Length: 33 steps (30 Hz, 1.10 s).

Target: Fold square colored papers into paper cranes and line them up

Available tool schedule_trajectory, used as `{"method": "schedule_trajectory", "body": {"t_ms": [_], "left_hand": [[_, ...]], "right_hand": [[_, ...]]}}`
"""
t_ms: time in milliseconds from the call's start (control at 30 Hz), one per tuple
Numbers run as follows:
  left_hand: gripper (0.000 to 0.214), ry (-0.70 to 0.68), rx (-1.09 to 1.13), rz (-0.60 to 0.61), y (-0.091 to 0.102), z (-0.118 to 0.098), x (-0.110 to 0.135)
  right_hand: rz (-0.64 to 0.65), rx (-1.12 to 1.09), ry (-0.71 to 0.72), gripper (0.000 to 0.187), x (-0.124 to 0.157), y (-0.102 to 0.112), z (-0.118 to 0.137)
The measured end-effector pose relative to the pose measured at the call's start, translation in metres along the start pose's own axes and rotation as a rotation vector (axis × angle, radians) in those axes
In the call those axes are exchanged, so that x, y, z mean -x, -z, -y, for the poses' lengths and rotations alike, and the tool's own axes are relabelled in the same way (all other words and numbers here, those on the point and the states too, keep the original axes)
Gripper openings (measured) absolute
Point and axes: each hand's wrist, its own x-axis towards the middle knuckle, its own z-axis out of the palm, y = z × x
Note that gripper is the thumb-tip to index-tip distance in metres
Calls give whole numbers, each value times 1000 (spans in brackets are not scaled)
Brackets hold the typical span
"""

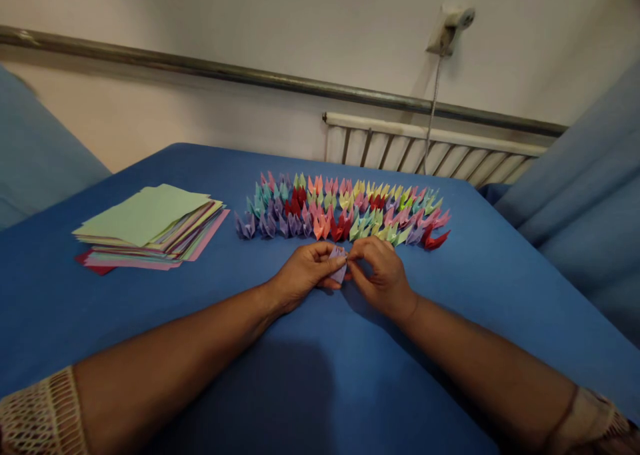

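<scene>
A small piece of folded purple paper (339,268) is held just above the blue tabletop, in front of the rows of paper cranes (320,208). My left hand (307,272) is closed on it, thumb on the near face and fingers behind. At the paper's right edge, my right hand (383,275) pinches with thumb and forefinger; its other fingers are curled. The fingertips partly cover the paper, so its exact folds cannot be made out.
Left of my hands lies a loose stack of coloured paper sheets (150,225), pale green on top. Behind the blue-covered table (240,388) are a metal rail (240,75), a radiator (430,132) and a wall socket with a plug (450,28). Blue curtains (590,195) hang at both sides.
</scene>
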Motion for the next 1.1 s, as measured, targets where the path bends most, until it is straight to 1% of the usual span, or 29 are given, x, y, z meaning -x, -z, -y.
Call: {"method": "schedule_trajectory", "body": {"t_ms": [167,333,433,600,800,933,1100], "left_hand": [[30,-8,-15,-15,0,0,0],[28,0,12,-32,2,1,-1],[27,9,27,-21,3,0,-1],[27,16,-4,13,3,-1,-1],[29,15,-2,-15,0,-2,0],[29,17,4,-14,1,-1,0],[25,9,31,16,3,-1,-2]], "right_hand": [[2,111,66,5,0,3,2],[22,172,140,8,-1,8,6],[18,160,133,9,-2,8,7],[-11,150,115,6,-2,6,5],[-30,174,109,6,-2,4,3],[-18,196,147,6,-2,5,1],[-8,208,193,7,-1,6,1]]}}
